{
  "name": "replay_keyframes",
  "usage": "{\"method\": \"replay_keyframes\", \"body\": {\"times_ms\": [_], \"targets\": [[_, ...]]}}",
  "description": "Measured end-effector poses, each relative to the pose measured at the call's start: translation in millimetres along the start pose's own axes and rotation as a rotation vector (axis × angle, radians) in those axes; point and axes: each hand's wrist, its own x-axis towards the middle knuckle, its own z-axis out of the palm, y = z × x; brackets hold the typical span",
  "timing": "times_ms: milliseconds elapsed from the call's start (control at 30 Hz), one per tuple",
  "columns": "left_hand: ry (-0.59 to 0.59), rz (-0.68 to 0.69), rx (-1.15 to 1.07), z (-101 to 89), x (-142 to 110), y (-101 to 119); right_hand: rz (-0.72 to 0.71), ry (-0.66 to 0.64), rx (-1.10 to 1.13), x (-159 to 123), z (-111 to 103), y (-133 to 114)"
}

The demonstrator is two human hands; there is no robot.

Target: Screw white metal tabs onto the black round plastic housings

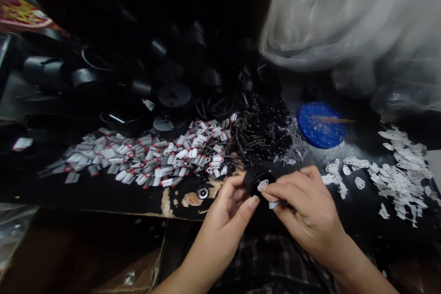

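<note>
My left hand (232, 209) is closed round a black round plastic housing (253, 177), its open side tilted toward me. Inside that housing shows a small white flat plate with holes (263, 185). My right hand (303, 206) has its thumb and index finger pinched on the edge of this plate. A small grey piece (274, 204) sticks out below, between the lower fingers of my right hand; its kind I cannot make out. Close to my left hand lies a small round metal-and-black part (202, 192) on the worn table edge.
Grey-white tubes with red ends (138, 158) lie heaped at left. Beside them are springs (246, 140) and small black parts (272, 124). A blue lid (321, 126) carries a brown stick. White plates (401, 172) spread at right, under plastic bags (337, 18). Black housings (120, 117) stand behind.
</note>
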Motion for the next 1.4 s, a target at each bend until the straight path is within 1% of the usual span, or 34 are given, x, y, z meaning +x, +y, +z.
{"method": "replay_keyframes", "body": {"times_ms": [133, 233, 333, 467, 533, 567, 600, 633, 667, 700, 767, 833, 867, 900, 933, 967, 1000, 1033, 1100, 1133, 1200, 1267, 1333, 1400], "targets": [[0.006, 0.045, 0.001, 1.3, 0.8, -3.3, 0.009, 0.004, -0.009, -2.7, 0.6, -3.1], [0.047, 0.061, -0.088, 0.2, 2.2, -8.9, 0.009, 0.043, -0.06, -6.8, 6.5, -11.2], [0.073, 0.032, -0.183, -1.9, 3.7, -12.8, 0.042, 0.063, -0.073, -9.3, 13.6, -20.9], [0.078, 0.001, -0.266, 0.3, 5.8, -9.1, 0.062, 0.046, -0.048, -6.6, 15.4, -27.5], [0.071, -0.02, -0.267, -0.4, 1.6, -5.7, 0.067, 0.024, 0.001, -3.0, 13.0, -28.7], [0.072, -0.027, -0.239, -3.9, -3.5, -5.4, 0.066, -0.012, 0.052, -1.0, 11.6, -29.3], [0.083, -0.03, -0.188, -10.9, -11.1, -6.7, 0.047, -0.064, 0.125, 1.1, 10.3, -30.1], [0.111, -0.024, -0.12, -22.0, -21.0, -10.1, 0.011, -0.125, 0.208, 3.2, 9.4, -30.9], [0.176, -0.008, -0.031, -37.6, -32.8, -15.4, -0.039, -0.182, 0.284, 5.0, 9.0, -31.4], [0.262, 0.007, 0.071, -57.4, -46.0, -22.2, -0.095, -0.221, 0.343, 6.6, 9.4, -31.4], [0.513, 0.049, 0.245, -105.5, -73.2, -36.1, -0.142, -0.233, 0.376, 9.0, 12.7, -29.3], [0.758, 0.043, 0.457, -151.6, -95.6, -42.8, -0.077, -0.201, 0.332, 10.7, 18.7, -24.6], [0.874, 0.047, 0.559, -168.3, -102.9, -41.6, -0.041, -0.188, 0.309, 11.5, 22.2, -22.1], [0.946, 0.081, 0.593, -178.4, -106.7, -36.8, -0.013, -0.184, 0.293, 12.3, 25.4, -19.9], [0.983, 0.141, 0.629, -181.3, -106.4, -28.7, -0.005, -0.187, 0.282, 13.0, 28.2, -18.5], [0.97, 0.233, 0.684, -177.3, -101.6, -17.6, -0.015, -0.193, 0.274, 13.7, 30.3, -18.0], [0.941, 0.329, 0.731, -167.8, -92.4, -4.1, -0.03, -0.203, 0.266, 14.2, 31.6, -18.3], [0.879, 0.422, 0.764, -154.6, -79.1, 11.1, -0.05, -0.213, 0.255, 14.3, 32.0, -19.3], [0.688, 0.587, 0.885, -125.6, -43.5, 42.8, -0.073, -0.223, 0.225, 13.0, 30.5, -22.1], [0.648, 0.638, 0.903, -113.2, -23.5, 57.3, -0.072, -0.225, 0.211, 11.4, 28.9, -23.1], [0.601, 0.691, 0.925, -96.8, 14.4, 79.9, -0.053, -0.215, 0.192, 5.7, 24.8, -23.2], [0.589, 0.701, 0.933, -91.5, 41.8, 92.3, -0.016, -0.197, 0.17, -2.8, 21.2, -20.0], [0.575, 0.692, 0.924, -92.9, 53.4, 96.8, 0.019, -0.187, 0.151, -12.1, 19.6, -15.0], [0.555, 0.683, 0.892, -95.3, 48.9, 96.7, 0.049, -0.2, 0.151, -18.5, 20.4, -10.9]]}}
